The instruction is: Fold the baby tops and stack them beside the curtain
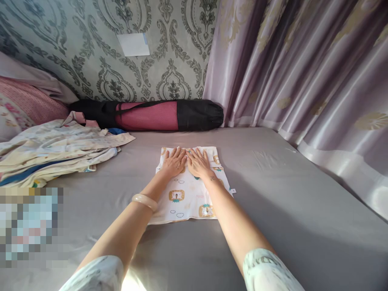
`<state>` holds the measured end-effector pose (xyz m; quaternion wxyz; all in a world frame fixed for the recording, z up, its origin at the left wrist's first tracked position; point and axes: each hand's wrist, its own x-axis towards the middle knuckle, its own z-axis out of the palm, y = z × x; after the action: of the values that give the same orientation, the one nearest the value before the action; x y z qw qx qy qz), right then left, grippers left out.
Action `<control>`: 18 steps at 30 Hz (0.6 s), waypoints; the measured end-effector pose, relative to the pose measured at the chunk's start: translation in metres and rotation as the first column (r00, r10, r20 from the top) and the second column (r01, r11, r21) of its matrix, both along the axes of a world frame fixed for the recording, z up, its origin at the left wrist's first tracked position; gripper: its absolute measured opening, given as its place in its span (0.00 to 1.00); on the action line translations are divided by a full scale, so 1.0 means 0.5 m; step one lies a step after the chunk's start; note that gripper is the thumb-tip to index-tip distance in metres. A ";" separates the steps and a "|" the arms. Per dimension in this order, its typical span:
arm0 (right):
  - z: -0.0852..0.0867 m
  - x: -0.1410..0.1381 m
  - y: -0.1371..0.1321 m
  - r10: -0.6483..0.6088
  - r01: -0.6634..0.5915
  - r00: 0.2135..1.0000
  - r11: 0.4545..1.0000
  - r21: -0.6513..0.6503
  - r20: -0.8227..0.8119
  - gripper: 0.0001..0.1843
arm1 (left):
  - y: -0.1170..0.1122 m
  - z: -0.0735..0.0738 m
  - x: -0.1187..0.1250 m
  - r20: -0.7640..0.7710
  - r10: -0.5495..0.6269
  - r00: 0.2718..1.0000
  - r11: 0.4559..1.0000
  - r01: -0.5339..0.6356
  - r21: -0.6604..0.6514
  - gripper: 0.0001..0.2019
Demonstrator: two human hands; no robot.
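A white piece of children's clothing [189,194] printed with lion faces and small clouds lies folded on the grey bed sheet. Both hands rest on its far part, side by side with the thumbs close together. My left hand [175,162] lies flat on the cloth, fingers spread and pointing away from me. Beside it, my right hand [198,162] is also flat with its fingers apart. A small white tag [233,191] sticks out at the garment's right edge. Under my palms the print is hidden.
A heap of loose clothes [60,145] lies to the left on the bed sheet [273,182]. At the back, a black and pink rolled bag [148,115] rests against the wall. Purple curtains [266,68] hang along the right. A blurred patch [30,226] covers the lower left.
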<state>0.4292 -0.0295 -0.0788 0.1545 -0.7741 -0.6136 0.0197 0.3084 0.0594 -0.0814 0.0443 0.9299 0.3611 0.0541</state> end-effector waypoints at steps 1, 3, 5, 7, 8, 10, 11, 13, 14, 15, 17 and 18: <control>-0.002 0.000 0.000 -0.007 0.007 1.000 1.000 -0.013 0.002 0.28 | -0.001 -0.002 -0.001 -0.002 0.000 1.000 1.000 0.000 -0.007 0.28; -0.005 0.000 0.001 -0.018 0.018 1.000 1.000 -0.019 0.010 0.28 | -0.003 0.000 -0.002 -0.006 0.003 1.000 1.000 -0.003 -0.017 0.28; -0.004 0.000 0.001 -0.021 0.021 1.000 1.000 -0.018 0.009 0.28 | -0.004 0.005 0.000 -0.015 0.006 1.000 1.000 -0.006 -0.029 0.28; -0.001 -0.002 0.001 -0.016 0.016 1.000 1.000 -0.021 0.002 0.28 | -0.003 0.012 0.001 -0.029 0.006 1.000 0.999 -0.008 -0.053 0.28; 0.001 -0.002 0.001 -0.012 0.012 1.000 1.000 -0.025 -0.004 0.28 | -0.003 0.015 0.001 -0.035 0.004 0.999 0.998 -0.006 -0.067 0.28; 0.005 -0.001 0.001 -0.008 0.008 1.000 0.999 -0.034 -0.012 0.28 | 0.000 0.021 -0.001 -0.035 -0.003 0.999 0.997 0.000 -0.078 0.28; 0.006 0.001 0.002 -0.016 0.015 1.000 0.999 -0.032 -0.012 0.28 | 0.002 0.022 -0.003 -0.030 -0.003 1.000 0.998 0.001 -0.065 0.29; 0.008 0.006 0.002 -0.055 0.055 0.998 0.998 -0.007 -0.002 0.28 | 0.005 0.023 -0.009 -0.009 0.027 1.000 1.000 -0.027 -0.001 0.29; 0.009 0.009 0.002 -0.089 0.089 0.996 0.996 0.012 0.007 0.29 | 0.008 0.022 -0.013 0.002 0.055 0.999 0.998 -0.055 0.038 0.29; 0.009 0.012 0.001 -0.128 0.127 0.992 0.992 0.025 0.013 0.29 | 0.010 0.020 -0.016 0.007 0.084 0.996 0.994 -0.085 0.071 0.30; 0.008 0.018 0.000 -0.196 0.196 0.981 0.981 0.017 0.015 0.30 | 0.014 0.015 -0.023 -0.005 0.129 0.992 0.988 -0.128 0.089 0.31; 0.007 0.020 -0.001 -0.219 0.219 0.976 0.976 -0.003 0.011 0.31 | 0.016 0.011 -0.026 -0.019 0.140 0.990 0.987 -0.138 0.079 0.32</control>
<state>0.4392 -0.0300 -0.0753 0.1506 -0.8373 -0.5255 -0.0002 0.2956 0.0672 -0.0758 -0.0002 0.9041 0.4231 0.0599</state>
